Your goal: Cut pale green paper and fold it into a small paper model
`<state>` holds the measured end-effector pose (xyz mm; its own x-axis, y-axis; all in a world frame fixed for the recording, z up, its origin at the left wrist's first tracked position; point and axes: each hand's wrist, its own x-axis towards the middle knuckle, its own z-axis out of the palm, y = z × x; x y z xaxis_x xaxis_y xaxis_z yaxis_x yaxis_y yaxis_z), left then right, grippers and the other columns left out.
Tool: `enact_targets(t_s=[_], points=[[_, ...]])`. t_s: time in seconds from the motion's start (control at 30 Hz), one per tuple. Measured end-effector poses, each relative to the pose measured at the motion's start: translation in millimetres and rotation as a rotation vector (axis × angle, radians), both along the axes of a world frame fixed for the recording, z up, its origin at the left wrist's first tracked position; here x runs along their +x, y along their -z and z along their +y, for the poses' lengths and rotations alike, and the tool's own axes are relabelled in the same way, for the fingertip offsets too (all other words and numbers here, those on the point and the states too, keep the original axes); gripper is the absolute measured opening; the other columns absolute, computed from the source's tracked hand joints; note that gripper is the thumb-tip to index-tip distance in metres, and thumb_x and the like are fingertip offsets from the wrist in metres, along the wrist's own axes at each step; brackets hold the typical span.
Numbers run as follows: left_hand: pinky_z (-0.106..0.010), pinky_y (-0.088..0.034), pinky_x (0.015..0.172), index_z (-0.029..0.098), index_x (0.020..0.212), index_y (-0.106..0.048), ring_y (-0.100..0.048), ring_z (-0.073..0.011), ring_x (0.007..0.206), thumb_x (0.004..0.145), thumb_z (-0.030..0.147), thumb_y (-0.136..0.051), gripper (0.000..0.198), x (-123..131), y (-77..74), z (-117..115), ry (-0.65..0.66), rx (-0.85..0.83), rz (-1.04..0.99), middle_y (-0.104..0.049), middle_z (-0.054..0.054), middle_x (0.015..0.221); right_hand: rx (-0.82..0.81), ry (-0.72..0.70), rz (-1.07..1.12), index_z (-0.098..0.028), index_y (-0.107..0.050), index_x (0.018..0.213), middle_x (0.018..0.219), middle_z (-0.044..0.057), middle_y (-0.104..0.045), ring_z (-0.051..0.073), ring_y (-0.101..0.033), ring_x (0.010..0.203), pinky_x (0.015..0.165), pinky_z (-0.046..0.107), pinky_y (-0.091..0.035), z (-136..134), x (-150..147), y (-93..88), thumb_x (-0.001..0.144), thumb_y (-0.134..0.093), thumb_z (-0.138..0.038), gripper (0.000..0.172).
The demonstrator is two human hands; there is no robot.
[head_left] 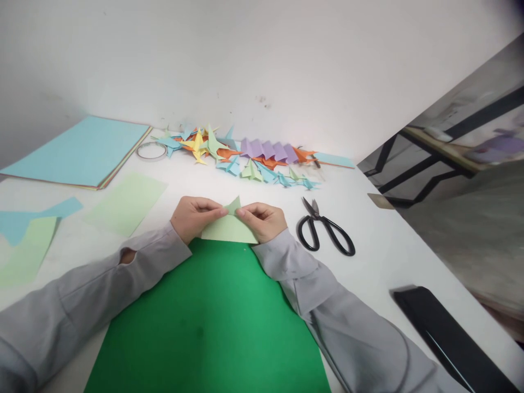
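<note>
Between my two hands is a piece of light green paper (229, 229), partly folded, with a small darker green point sticking up at its top. My left hand (195, 217) pinches it from the left, thumb and fingertips pressed at the base of that point. From the other side my right hand (264, 219) pinches the same paper, its thumb on the front. The paper's wide lower edge lies over the far end of a green sheet (208, 316). Fingertips behind the paper are hidden.
Black-handled scissors (325, 226) lie right of my hands, and a long black case (446, 338) nearer the right edge. Folded paper shapes (268, 150) line the wall. A blue-topped paper stack (77, 153), a tape roll (151, 151) and green paper (127, 203) are at left.
</note>
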<state>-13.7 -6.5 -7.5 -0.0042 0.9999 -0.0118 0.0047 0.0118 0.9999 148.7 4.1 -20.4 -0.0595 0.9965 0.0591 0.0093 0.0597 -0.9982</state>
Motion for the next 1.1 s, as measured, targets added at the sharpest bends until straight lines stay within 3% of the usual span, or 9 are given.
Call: enact_targets(t_s=[0.13, 0.27, 0.53, 0.7, 1.1], points=[[-0.018, -0.028, 0.035, 0.014, 0.056, -0.066, -0.039, -0.0049, 0.038, 0.053, 0.035, -0.076, 0.024, 0.8, -5.3, -1.0, 0.042, -0.072, -0.036, -0.050, 0.004, 0.041, -0.043, 0.011, 0.043, -0.015, -0.062, 0.058, 0.047, -0.002, -0.055, 0.008, -0.044, 0.042, 0.041, 0.022, -0.033, -1.1, -0.7, -3.4, 0.049, -0.077, -0.043, 0.032], [-0.017, -0.026, 0.034, 0.014, 0.055, -0.064, -0.035, -0.0035, 0.035, 0.050, 0.032, -0.076, 0.022, 1.1, -9.7, -1.0, 0.051, -0.099, -0.012, -0.048, 0.005, 0.039, -0.046, -0.009, 0.095, -0.016, -0.060, 0.061, 0.045, -0.005, -0.052, 0.006, -0.042, 0.042, 0.042, 0.021, -0.034, -0.2, -1.1, -5.3, 0.046, -0.079, -0.042, 0.035], [-0.018, -0.035, 0.039, 0.014, 0.054, -0.065, -0.047, -0.0063, 0.041, 0.048, 0.027, -0.077, 0.018, -2.7, -7.6, 2.6, 0.085, -0.108, 0.006, -0.055, 0.003, 0.043, -0.090, -0.045, 0.101, -0.016, -0.062, 0.059, 0.041, -0.006, -0.050, 0.006, -0.040, 0.039, 0.041, 0.022, -0.034, 0.1, 0.2, -6.5, 0.052, -0.076, -0.041, 0.029], [-0.016, -0.030, 0.034, 0.014, 0.053, -0.065, -0.042, -0.0043, 0.037, 0.048, 0.025, -0.078, 0.018, -2.8, -9.4, 2.2, 0.091, -0.120, 0.020, -0.053, 0.004, 0.041, -0.139, -0.049, 0.135, -0.016, -0.063, 0.058, 0.044, -0.004, -0.055, 0.007, -0.043, 0.040, 0.040, 0.022, -0.034, 0.0, 0.2, -7.8, 0.045, -0.079, -0.039, 0.031], [-0.016, -0.039, 0.039, 0.014, 0.064, -0.051, -0.050, -0.0059, 0.040, 0.042, 0.022, -0.082, 0.039, -4.3, -10.3, 6.4, 0.186, -0.214, -0.109, -0.057, 0.005, 0.047, -0.100, -0.071, 0.032, -0.015, -0.064, 0.060, 0.044, -0.005, -0.051, 0.006, -0.039, 0.040, 0.041, 0.021, -0.030, 2.5, 3.7, -5.3, 0.048, -0.077, -0.042, 0.032]])
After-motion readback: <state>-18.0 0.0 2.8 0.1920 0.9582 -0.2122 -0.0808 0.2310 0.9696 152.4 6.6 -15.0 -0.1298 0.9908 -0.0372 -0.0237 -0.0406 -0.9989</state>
